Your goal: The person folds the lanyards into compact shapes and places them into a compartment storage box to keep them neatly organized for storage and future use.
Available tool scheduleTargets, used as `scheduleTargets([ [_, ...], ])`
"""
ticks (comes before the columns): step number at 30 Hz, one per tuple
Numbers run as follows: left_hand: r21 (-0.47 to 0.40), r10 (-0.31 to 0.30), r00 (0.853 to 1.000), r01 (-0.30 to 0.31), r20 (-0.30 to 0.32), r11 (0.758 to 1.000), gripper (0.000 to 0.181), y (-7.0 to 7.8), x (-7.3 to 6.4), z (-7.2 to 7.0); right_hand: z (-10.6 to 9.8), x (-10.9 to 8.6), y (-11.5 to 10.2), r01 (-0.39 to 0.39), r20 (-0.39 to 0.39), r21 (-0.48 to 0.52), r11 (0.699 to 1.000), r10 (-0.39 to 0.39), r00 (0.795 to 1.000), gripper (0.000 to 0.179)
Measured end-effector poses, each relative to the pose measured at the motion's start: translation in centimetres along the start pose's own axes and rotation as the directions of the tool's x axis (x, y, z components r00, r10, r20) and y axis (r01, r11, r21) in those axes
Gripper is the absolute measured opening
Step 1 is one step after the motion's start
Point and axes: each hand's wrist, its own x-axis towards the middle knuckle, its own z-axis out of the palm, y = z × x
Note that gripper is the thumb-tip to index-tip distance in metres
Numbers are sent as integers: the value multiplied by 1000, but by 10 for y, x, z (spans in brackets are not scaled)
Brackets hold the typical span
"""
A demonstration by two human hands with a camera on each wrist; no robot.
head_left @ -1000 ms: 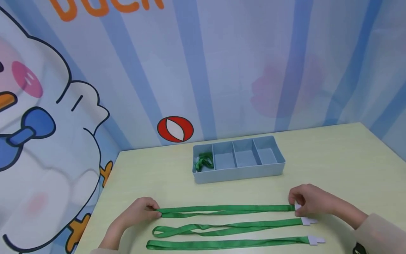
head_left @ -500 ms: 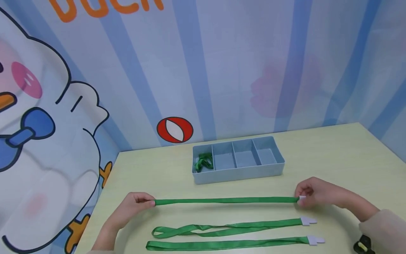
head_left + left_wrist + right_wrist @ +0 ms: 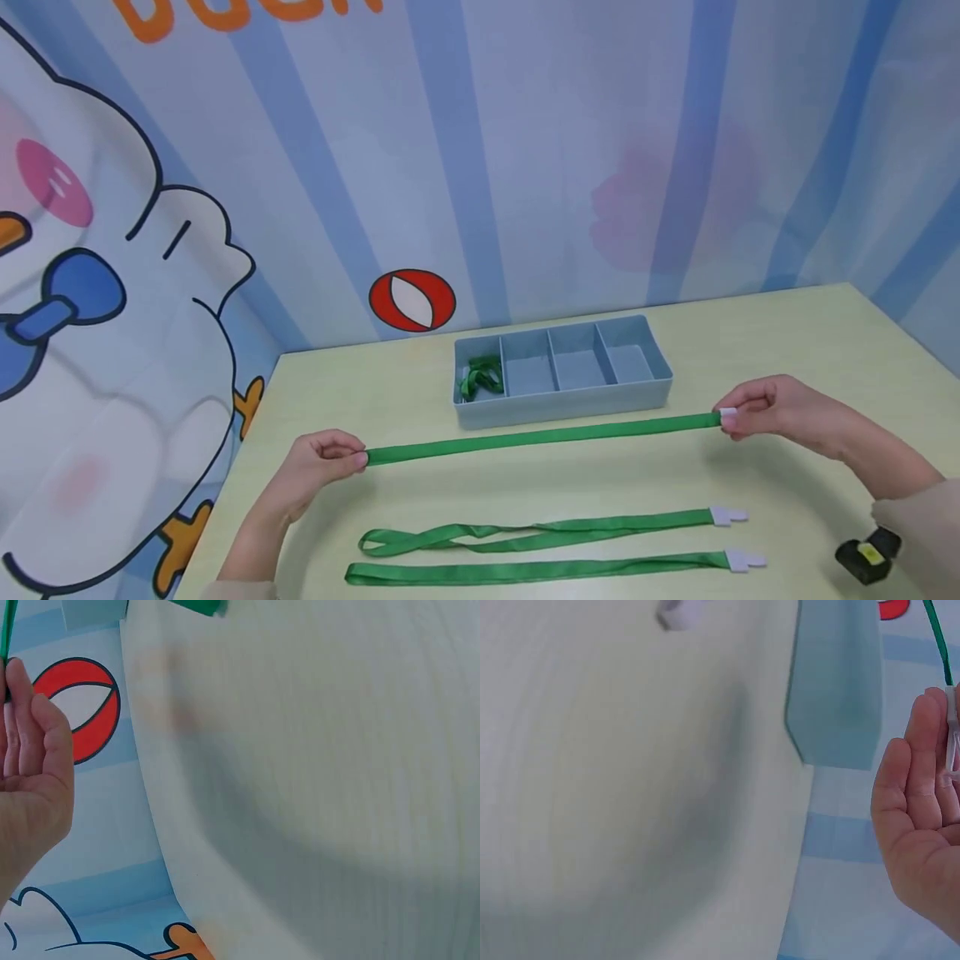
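Note:
A green lanyard [image 3: 540, 437] is stretched taut above the table in the head view, its right end higher than its left. My left hand [image 3: 318, 467] pinches the looped left end between thumb and fingers. At the other end, my right hand [image 3: 787, 417] grips the white plastic clip [image 3: 727, 417]. The right wrist view shows that clip [image 3: 951, 731] lying against the fingers. Two more green lanyards lie below on the table: one with a twisted loop [image 3: 525, 533], and a flatter one [image 3: 525, 573] nearer the front edge. Both have white clips at their right ends.
Behind the stretched lanyard stands a grey-blue divided box [image 3: 562, 404]; its leftmost compartment holds bundled green lanyard [image 3: 482, 377]. A small black object with a yellow patch [image 3: 868, 554] hangs by the right sleeve. A printed backdrop [image 3: 555, 167] rises behind the table [image 3: 360, 383].
Both hands have lifted the farthest lanyard off the table and moved it toward the box, pulling it straight. The right hand has risen more than the left. The other two lanyards stay put.

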Motion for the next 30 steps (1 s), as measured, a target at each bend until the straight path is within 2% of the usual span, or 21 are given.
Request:
scheduleTargets([
  [3, 4, -17, 1000, 17, -4, 1000, 7, 4, 2, 3, -7, -1, 1, 27, 34, 43, 999, -29, 999, 24],
  [9, -18, -69, 998, 69, -10, 997, 14, 9, 6, 16, -15, -4, 11, -81, 63, 149, 986, 72, 995, 23],
  [13, -108, -136, 990, 130, -47, 986, 12, 14, 6, 22, -18, -6, 13, -95, 28, 184, 978, 92, 995, 22],
  [17, -223, -191, 981, 177, -42, 958, 9, 18, 4, 24, -23, -7, 9, -85, 14, 195, 977, 84, 996, 24],
  [20, -265, -198, 980, 188, -14, 946, 8, 21, 1, 24, -27, -9, 4, -67, 35, 201, 977, 62, 997, 26],
  [24, -270, -194, 981, 187, 0, 945, 12, 27, -3, 24, -31, -10, -1, -48, 54, 201, 978, 38, 998, 29],
  [30, -253, -183, 983, 177, 0, 951, 24, 42, -5, 26, -35, -12, -10, -69, 7, 152, 986, 69, 998, 29],
])
